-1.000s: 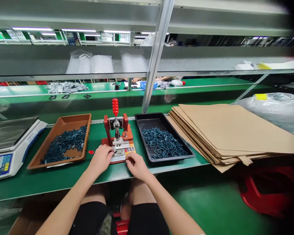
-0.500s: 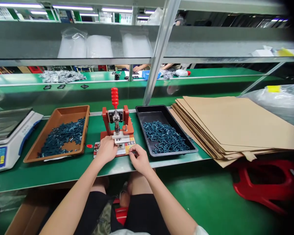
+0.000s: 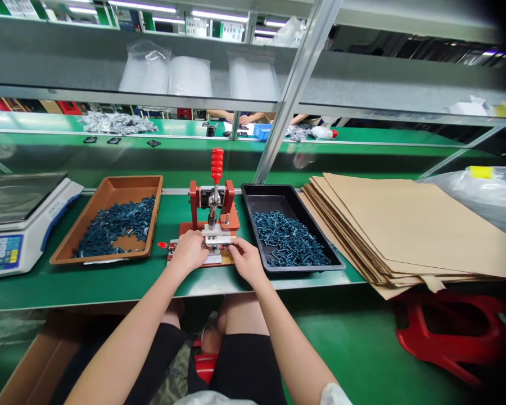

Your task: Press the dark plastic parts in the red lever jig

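A toggle-clamp press [image 3: 213, 205] with an upright red ribbed handle [image 3: 217, 165] stands on the green bench in front of me. Against the left side of its metal block [image 3: 217, 240] rests my left hand [image 3: 189, 253], fingers curled in, with what they grip hidden. On the block's right side my right hand [image 3: 247, 261] is closed in a pinch at the edge; whatever small piece it holds is too covered to name. A small red-tipped lever [image 3: 163, 245] sticks out left of the left hand.
A brown tray [image 3: 61, 256] of dark blue flat parts lies left, beside a weighing scale [image 3: 21, 230]. To the right are a black tray [image 3: 270, 197] of small dark blue pieces, stacked cardboard sheets [image 3: 405, 219] and a red stool [image 3: 447, 332]. A metal post [image 3: 293, 90] rises behind.
My right hand has moved up and in from the fixture's front right corner to the right side of the metal block. The left hand stays at the block's left. The view has shifted slightly.
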`<action>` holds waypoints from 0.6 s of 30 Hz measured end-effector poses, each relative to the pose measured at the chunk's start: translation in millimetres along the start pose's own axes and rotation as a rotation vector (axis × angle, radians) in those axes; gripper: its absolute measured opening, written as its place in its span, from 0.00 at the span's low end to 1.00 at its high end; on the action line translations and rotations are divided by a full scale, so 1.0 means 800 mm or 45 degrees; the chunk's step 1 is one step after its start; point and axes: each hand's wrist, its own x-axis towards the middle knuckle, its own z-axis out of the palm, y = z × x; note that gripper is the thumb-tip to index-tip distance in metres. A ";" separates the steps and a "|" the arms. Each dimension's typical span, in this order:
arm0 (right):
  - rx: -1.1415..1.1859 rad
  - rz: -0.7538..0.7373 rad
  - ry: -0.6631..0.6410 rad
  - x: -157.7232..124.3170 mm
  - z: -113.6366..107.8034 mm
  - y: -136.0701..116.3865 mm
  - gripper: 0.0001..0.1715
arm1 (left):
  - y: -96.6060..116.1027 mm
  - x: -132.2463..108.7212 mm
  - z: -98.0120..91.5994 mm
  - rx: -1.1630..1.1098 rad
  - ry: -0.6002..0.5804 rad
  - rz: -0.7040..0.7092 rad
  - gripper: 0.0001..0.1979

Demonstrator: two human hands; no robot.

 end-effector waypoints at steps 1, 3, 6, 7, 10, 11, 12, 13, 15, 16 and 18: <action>-0.043 -0.020 0.002 0.002 0.000 -0.001 0.09 | 0.000 0.000 -0.002 -0.008 -0.007 0.000 0.16; -0.061 -0.010 -0.007 0.004 0.001 -0.002 0.09 | -0.001 -0.002 -0.007 -0.031 -0.035 0.023 0.16; 0.034 0.089 -0.072 0.007 0.005 0.001 0.09 | -0.005 -0.004 -0.016 -0.077 -0.109 0.077 0.16; 0.060 0.113 -0.094 0.008 0.007 0.003 0.09 | -0.006 -0.004 -0.017 -0.086 -0.127 0.084 0.16; 0.064 0.067 -0.132 0.015 0.014 0.009 0.09 | -0.009 -0.004 -0.017 -0.080 -0.132 0.081 0.15; 0.051 0.029 -0.142 0.018 0.016 0.011 0.09 | -0.010 -0.004 -0.016 -0.074 -0.125 0.086 0.15; 0.039 -0.004 -0.155 0.020 0.020 0.012 0.11 | -0.010 -0.004 -0.015 -0.070 -0.119 0.093 0.14; 0.032 -0.023 -0.167 0.022 0.023 0.012 0.12 | -0.010 -0.004 -0.014 -0.069 -0.115 0.100 0.14; 0.029 -0.017 -0.187 0.025 0.029 0.012 0.13 | -0.010 -0.004 -0.013 -0.076 -0.111 0.111 0.14; 0.029 -0.007 -0.193 0.025 0.031 0.011 0.13 | -0.010 -0.004 -0.012 -0.080 -0.110 0.114 0.15; 0.026 -0.007 -0.201 0.026 0.034 0.009 0.12 | -0.009 -0.005 -0.012 -0.087 -0.104 0.114 0.14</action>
